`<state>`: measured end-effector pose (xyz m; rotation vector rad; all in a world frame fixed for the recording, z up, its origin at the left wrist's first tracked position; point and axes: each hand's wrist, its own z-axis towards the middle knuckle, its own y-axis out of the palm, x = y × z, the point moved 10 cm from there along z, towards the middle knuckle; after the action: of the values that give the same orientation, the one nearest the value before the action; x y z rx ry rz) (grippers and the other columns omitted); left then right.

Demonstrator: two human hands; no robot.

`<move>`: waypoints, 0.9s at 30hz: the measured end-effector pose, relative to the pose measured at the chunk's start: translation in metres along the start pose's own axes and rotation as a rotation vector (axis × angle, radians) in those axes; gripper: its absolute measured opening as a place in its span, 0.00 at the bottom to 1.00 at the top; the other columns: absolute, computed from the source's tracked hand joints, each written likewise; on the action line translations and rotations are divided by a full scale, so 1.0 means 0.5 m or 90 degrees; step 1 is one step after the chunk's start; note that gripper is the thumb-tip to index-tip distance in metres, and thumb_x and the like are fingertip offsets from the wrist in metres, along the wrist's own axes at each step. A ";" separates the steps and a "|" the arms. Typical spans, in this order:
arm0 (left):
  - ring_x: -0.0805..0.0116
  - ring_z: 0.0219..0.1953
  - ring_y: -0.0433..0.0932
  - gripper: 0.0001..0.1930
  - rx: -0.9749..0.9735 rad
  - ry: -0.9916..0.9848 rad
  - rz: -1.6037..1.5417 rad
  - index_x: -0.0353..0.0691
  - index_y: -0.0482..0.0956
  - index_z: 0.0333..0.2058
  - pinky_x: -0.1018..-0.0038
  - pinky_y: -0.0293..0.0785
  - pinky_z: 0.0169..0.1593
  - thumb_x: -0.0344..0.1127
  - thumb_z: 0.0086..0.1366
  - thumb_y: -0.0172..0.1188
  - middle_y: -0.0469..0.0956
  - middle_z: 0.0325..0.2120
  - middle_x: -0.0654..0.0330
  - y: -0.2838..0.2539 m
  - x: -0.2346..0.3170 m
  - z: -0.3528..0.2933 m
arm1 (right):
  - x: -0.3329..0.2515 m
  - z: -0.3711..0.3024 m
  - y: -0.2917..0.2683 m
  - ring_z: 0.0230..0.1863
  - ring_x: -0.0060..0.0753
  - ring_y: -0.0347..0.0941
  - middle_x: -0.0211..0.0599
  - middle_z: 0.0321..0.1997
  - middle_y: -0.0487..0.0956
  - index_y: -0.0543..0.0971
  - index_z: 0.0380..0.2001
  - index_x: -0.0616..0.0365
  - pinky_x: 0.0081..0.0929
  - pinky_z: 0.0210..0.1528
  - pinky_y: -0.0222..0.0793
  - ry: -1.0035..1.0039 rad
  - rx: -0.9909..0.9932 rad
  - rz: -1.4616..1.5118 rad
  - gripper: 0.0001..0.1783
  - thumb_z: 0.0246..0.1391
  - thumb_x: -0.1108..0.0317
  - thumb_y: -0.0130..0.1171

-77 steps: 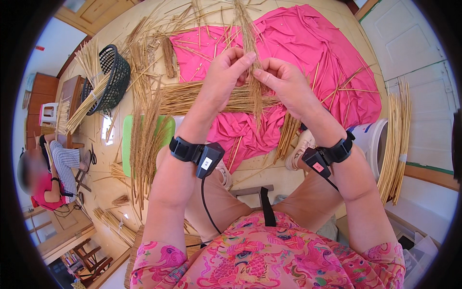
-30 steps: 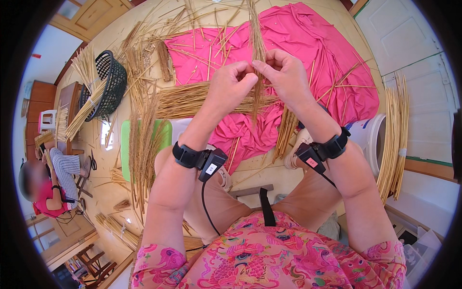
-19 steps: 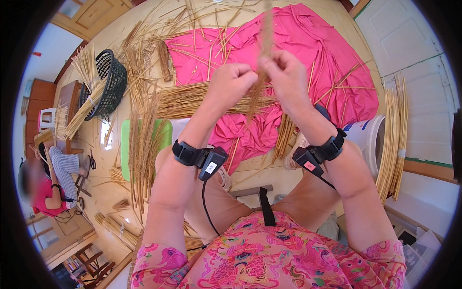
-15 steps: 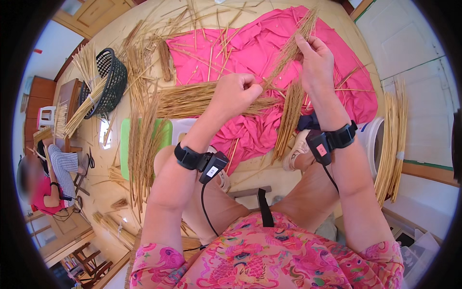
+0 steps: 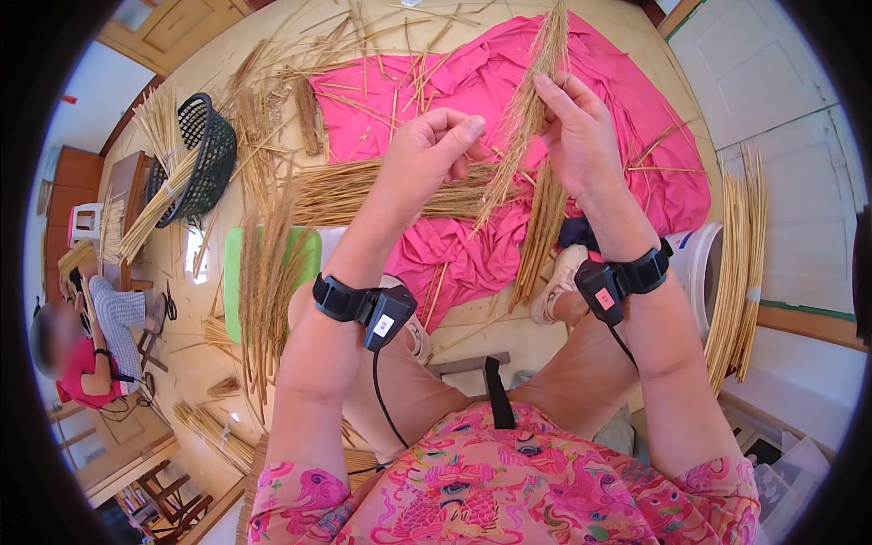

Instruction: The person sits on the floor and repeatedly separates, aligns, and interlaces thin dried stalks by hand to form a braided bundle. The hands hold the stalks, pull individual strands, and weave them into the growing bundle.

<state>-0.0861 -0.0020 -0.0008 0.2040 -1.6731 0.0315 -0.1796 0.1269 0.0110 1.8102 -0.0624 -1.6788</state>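
My right hand (image 5: 583, 132) grips a thin bunch of dry grass stalks (image 5: 525, 136) with feathery seed heads, between thumb and fingers. The bunch slants from the top of the view down toward the left, over a pink cloth (image 5: 668, 195). To its left, my left hand (image 5: 429, 156) is held up with fingers curled and thumb close against them, apart from the bunch. Whether a thin strand is pinched there is too small to tell. Below my hands, a long bundle of stalks (image 5: 341, 193) lies crosswise, and a shorter bundle (image 5: 541, 232) lies nearer my right foot.
Loose stalks rest over a green-topped stool (image 5: 234, 272) at my left. Beyond it stands a dark basket (image 5: 213, 173) with pale straw bundles. A white bucket (image 5: 704, 272) and upright straw bundle (image 5: 740, 272) are at my right. Another person (image 5: 91, 363) sits at far left.
My right hand has drawn the grass bunch slightly left, and the bunch is now more upright. My left hand has moved a little left and away from me, its fist loosening slightly.
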 end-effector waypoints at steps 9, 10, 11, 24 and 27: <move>0.87 0.21 0.64 0.08 -0.046 -0.006 -0.079 0.40 0.78 0.35 0.87 0.58 0.25 0.37 0.62 0.60 0.72 0.23 0.74 0.030 -0.012 -0.006 | 0.013 -0.017 0.041 0.27 0.14 0.70 0.25 0.31 0.77 0.77 0.37 0.58 0.14 0.30 0.68 0.026 -0.040 -0.045 0.08 0.56 0.66 0.58; 0.86 0.21 0.64 0.08 -0.036 0.006 -0.070 0.40 0.78 0.35 0.87 0.58 0.25 0.37 0.61 0.61 0.71 0.22 0.74 0.026 -0.011 -0.003 | 0.017 -0.017 0.041 0.26 0.14 0.69 0.25 0.30 0.77 0.77 0.37 0.58 0.14 0.30 0.68 0.043 -0.045 -0.051 0.09 0.56 0.66 0.59; 0.86 0.21 0.64 0.07 -0.025 0.017 -0.060 0.40 0.78 0.35 0.87 0.58 0.25 0.36 0.61 0.61 0.71 0.22 0.74 0.022 -0.009 -0.001 | 0.021 -0.017 0.041 0.25 0.14 0.69 0.25 0.30 0.77 0.77 0.36 0.58 0.14 0.30 0.68 0.061 -0.051 -0.056 0.09 0.55 0.65 0.60; 0.85 0.22 0.66 0.10 -0.016 0.037 0.024 0.40 0.79 0.34 0.87 0.59 0.26 0.40 0.64 0.57 0.71 0.19 0.72 -0.002 0.008 -0.006 | 0.046 -0.032 0.053 0.22 0.12 0.66 0.24 0.28 0.77 0.79 0.34 0.57 0.13 0.23 0.62 0.177 -0.150 -0.168 0.10 0.53 0.63 0.62; 0.85 0.23 0.68 0.10 -0.028 0.035 0.007 0.39 0.79 0.34 0.87 0.60 0.27 0.39 0.65 0.55 0.73 0.20 0.71 0.000 0.009 -0.007 | 0.048 -0.031 0.052 0.23 0.12 0.67 0.24 0.28 0.77 0.79 0.34 0.57 0.13 0.23 0.62 0.182 -0.156 -0.159 0.10 0.53 0.62 0.62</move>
<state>-0.0832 -0.0018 0.0039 0.1591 -1.6181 0.0086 -0.1514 0.1020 0.0023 1.9058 0.4888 -1.4946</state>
